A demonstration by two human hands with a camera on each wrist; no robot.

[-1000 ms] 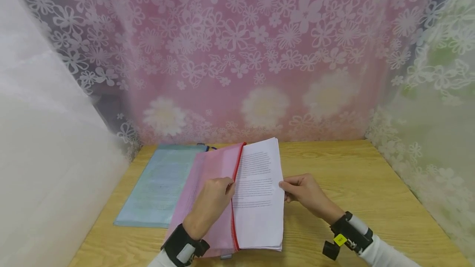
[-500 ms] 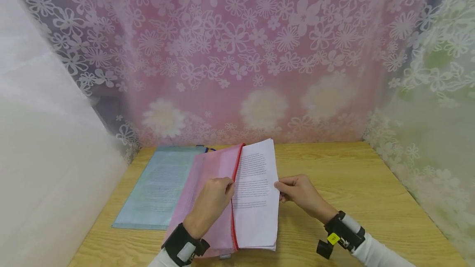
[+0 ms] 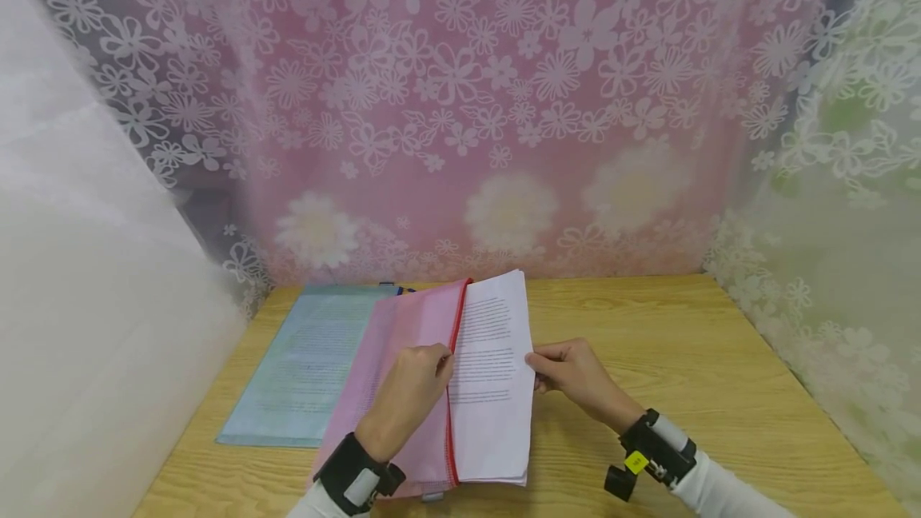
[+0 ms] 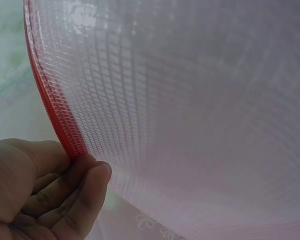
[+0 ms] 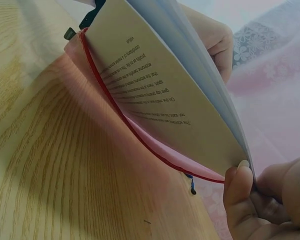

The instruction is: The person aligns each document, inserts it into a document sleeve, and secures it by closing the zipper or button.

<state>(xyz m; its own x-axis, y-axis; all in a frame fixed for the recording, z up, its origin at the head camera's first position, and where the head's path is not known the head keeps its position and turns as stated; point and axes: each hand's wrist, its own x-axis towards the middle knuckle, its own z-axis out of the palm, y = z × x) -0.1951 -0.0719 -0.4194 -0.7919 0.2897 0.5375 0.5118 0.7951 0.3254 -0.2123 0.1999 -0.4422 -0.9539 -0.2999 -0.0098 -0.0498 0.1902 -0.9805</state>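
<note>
A pink mesh zipper pouch with a red zipper edge stands partly raised above the table. My left hand pinches that red edge near its middle, seen closely in the left wrist view. Out of the pouch's opening, to the right, sticks a stack of printed paper sheets; the rest of the stack is inside the pouch. The outer edge of the sheets is pinched between thumb and fingers of my right hand. In the right wrist view the sheets fan slightly apart between the pouch's sides.
A blue pouch with printed paper inside lies flat to the left, partly under the pink one. The wooden table extends to the right. Flowered sheeting hangs behind and along both sides.
My right hand has moved a little left with the sheets, and less of the paper shows outside the pink pouch. My left hand has kept its grip on the edge, nearly still.
</note>
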